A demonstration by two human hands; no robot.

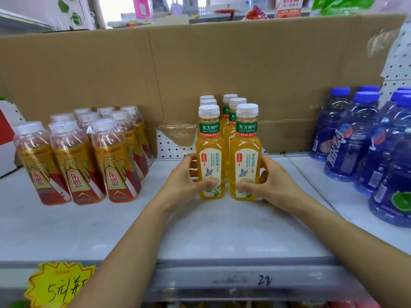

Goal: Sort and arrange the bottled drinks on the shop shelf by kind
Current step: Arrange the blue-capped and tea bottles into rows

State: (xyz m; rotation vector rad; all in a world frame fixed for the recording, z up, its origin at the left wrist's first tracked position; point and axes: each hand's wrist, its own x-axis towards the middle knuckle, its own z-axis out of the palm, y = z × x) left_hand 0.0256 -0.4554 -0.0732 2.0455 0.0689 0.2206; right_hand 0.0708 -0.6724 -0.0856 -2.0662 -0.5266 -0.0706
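Two rows of yellow jasmine tea bottles with white caps stand mid-shelf. My left hand grips the front left tea bottle low on its body. My right hand grips the front right tea bottle the same way. Both bottles stand upright on the white shelf, side by side. Behind them stand more tea bottles in line. A block of several red and gold energy drink bottles stands at the left. Several blue drink bottles stand at the right.
A brown cardboard sheet backs the shelf. A thin wire divider runs between the tea and the blue bottles. A yellow price tag hangs on the shelf's front rail. White pegboard rises at the right.
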